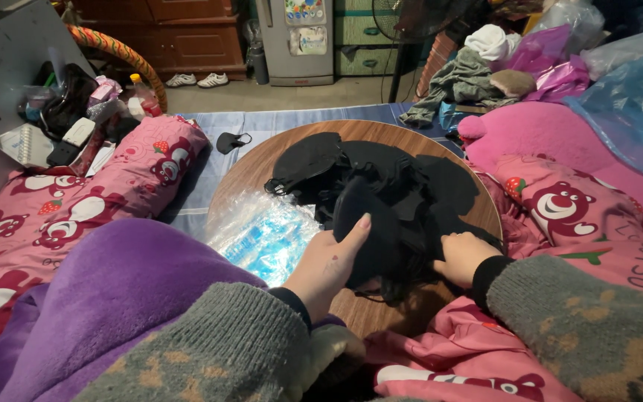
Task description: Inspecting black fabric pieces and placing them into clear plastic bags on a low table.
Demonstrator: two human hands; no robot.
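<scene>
A heap of black face masks (392, 186) lies on a round wooden table (254, 167). My left hand (329, 264) grips the near edge of one black mask (370, 223) at the front of the heap, thumb on top. My right hand (461, 257) rests with curled fingers on the masks at the heap's near right side. Whether it pinches one I cannot tell. Both arms wear grey knitted sleeves. A clear plastic packet with blue print (266, 231) lies on the table left of my left hand.
A single black mask (231, 141) lies on the blue sheet beyond the table. Pink bear-print bedding (76, 208) flanks both sides, a purple blanket (113, 298) covers my lap. Clutter sits at far left, clothes and plastic bags (619, 89) at far right.
</scene>
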